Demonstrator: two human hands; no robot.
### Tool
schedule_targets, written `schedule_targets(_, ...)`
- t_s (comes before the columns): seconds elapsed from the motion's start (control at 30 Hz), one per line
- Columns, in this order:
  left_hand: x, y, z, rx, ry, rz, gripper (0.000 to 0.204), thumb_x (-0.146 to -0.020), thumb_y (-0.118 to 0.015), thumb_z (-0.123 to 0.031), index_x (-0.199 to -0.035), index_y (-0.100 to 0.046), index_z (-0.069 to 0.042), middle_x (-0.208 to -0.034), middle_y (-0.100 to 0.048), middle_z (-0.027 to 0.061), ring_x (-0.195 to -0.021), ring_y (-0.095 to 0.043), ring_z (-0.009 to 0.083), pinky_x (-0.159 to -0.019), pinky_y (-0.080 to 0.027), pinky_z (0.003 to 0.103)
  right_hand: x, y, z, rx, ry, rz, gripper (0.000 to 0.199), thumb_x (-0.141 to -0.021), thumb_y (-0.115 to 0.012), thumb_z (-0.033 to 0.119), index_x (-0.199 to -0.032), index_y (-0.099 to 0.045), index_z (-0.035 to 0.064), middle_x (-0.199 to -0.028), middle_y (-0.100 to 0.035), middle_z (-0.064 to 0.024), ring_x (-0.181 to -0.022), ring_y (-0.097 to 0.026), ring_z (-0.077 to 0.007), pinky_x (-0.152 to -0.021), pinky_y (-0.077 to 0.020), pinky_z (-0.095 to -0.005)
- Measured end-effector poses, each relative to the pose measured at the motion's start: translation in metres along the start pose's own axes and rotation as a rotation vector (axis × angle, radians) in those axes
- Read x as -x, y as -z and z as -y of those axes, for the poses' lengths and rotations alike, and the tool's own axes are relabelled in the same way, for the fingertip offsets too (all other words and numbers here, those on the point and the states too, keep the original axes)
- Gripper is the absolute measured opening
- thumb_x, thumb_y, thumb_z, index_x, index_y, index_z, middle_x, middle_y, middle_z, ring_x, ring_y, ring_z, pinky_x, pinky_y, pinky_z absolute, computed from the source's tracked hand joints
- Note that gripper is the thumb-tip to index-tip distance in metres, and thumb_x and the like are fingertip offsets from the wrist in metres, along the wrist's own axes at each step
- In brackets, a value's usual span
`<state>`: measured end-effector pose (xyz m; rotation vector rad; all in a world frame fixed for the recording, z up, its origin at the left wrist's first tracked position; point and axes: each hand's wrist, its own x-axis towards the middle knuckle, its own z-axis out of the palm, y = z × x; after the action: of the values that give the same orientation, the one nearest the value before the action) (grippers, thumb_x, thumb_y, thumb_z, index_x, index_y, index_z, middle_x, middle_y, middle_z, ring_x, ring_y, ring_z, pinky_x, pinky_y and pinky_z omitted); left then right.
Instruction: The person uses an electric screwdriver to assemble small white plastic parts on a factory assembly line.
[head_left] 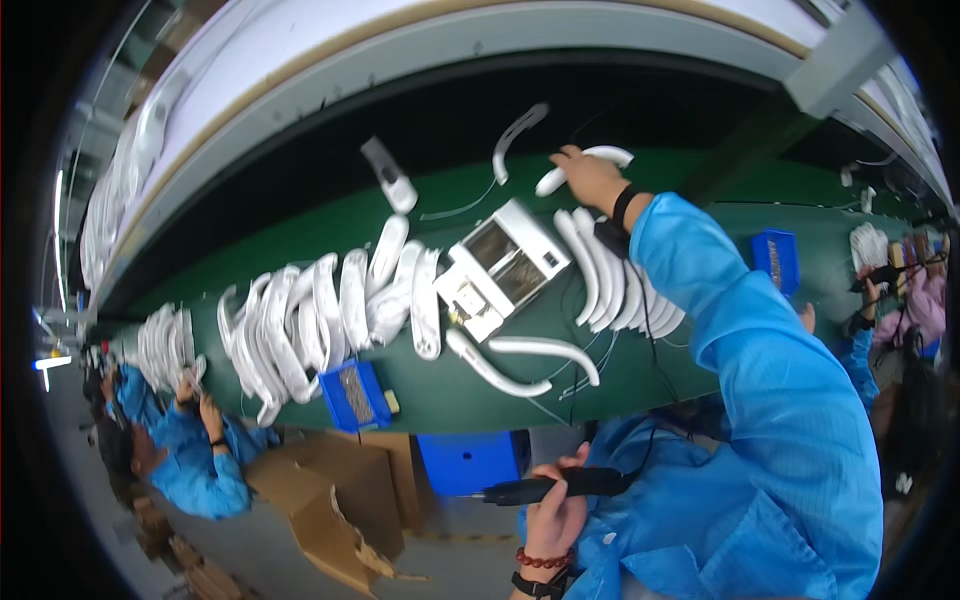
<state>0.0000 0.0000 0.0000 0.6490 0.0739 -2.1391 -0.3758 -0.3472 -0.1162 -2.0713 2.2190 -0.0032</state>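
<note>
the right hand grasps a curved white piece at the belt's far side, the left hand clenches a black tool, and many white pieces lie unworked.

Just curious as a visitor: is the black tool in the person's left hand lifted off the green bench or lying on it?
Lifted. The left hand grips the black tool below the green bench's edge, near the person's lap.

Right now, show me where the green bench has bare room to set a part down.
Bare green mat shows in front of the two loose curved white parts, toward the near edge. Another strip lies between the white box and the far handheld unit. The row of white parts left of the box is crowded.
</note>
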Motion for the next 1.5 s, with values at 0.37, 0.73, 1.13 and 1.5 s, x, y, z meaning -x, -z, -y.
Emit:
schedule_targets(0.37,0.021,0.035,0.035,-0.326,0.106,-0.116,0.021,-0.086,-0.061,0.003,-0.101,-0.053,-0.009,-0.130,-0.053,0.0125,-0.125,-0.045,0.0226,-0.097,-0.041,0.033,0.139,0.054,0.003,-0.345,0.075,-0.580,0.026,-0.080,-0.063,0.002,-0.106,-0.061,0.0023,-0.107,-0.061,-0.0182,-0.098,-0.061,-0.0355,-0.087,-0.0487,-0.0383)
schedule_targets(0.73,0.090,0.153,0.046,-0.146,0.027,-0.280,0.017,-0.089,-0.063,-0.005,-0.101,-0.053,-0.011,-0.122,-0.057,0.0100,-0.116,-0.053,0.0211,-0.094,-0.047,0.040,0.245,0.020,0.083,0.066,0.282,-0.207,0.039,-0.081,-0.056,0.000,-0.120,-0.054,0.0030,-0.134,-0.049,-0.0169,-0.116,-0.053,-0.0374,-0.097,-0.0453,-0.0415)
schedule_targets(1.13,0.249,0.416,0.076,0.622,-0.305,-0.312,0.010,-0.094,-0.058,-0.010,-0.104,-0.055,-0.013,-0.123,-0.058,0.0099,-0.126,-0.050,0.0312,-0.102,-0.041,0.055,0.444,-0.089,0.432,-0.275,0.738,0.154,0.018,-0.083,-0.061,0.001,-0.100,-0.063,0.0022,-0.107,-0.062,-0.0145,-0.104,-0.060,-0.0320,-0.092,-0.0470,-0.0378)
schedule_targets(1.5,0.276,0.645,0.111,0.774,-0.709,-0.512,0.010,-0.094,-0.057,-0.013,-0.104,-0.054,-0.013,-0.116,-0.059,0.0107,-0.123,-0.051,0.0329,-0.102,-0.040,0.055,0.513,-0.545,0.592,0.165,1.212,0.862,0.025,-0.086,-0.057,0.020,-0.103,-0.063,0.0036,-0.104,-0.065,-0.0166,-0.096,-0.063,-0.0366,-0.086,-0.0503,-0.0432)
